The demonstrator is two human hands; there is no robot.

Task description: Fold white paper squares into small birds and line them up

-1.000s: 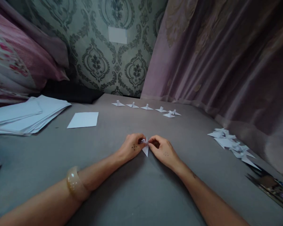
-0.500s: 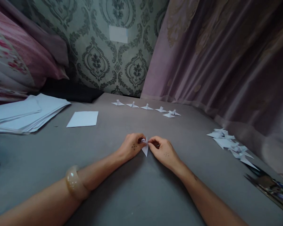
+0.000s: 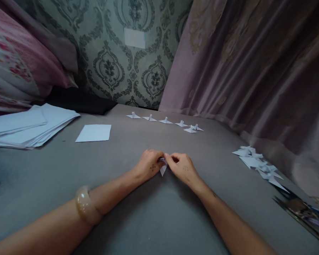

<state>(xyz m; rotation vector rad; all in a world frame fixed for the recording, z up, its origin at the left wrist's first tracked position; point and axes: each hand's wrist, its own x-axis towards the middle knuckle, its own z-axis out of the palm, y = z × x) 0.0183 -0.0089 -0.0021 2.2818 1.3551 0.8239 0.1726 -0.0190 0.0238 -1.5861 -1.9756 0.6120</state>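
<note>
A small folded paper crane (image 3: pixel 163 169) is pinched between both hands above the middle of the grey surface, one pointed tip hanging down toward me. My left hand (image 3: pixel 149 163) grips it from the left, fingers closed. From the right, my right hand (image 3: pixel 184 168) presses thumb and forefinger together at its upper part. The fingers hide most of the folded paper. Further back stands a row of several white paper cranes (image 3: pixel 166 120). More paper cranes lie heaped in a pile (image 3: pixel 257 162) at the right.
A single white paper sheet (image 3: pixel 94 133) lies at the left, with a stack of paper (image 3: pixel 34 129) beyond it. Near the right edge is a dark, blurred object (image 3: pixel 300 212) with long pointed parts. Curtains (image 3: pixel 215 78) hang along the back right.
My right hand has shifted slightly left, bringing its fingertips over the crane's upper part and against my left fingers. The upward point seen before is now covered.
</note>
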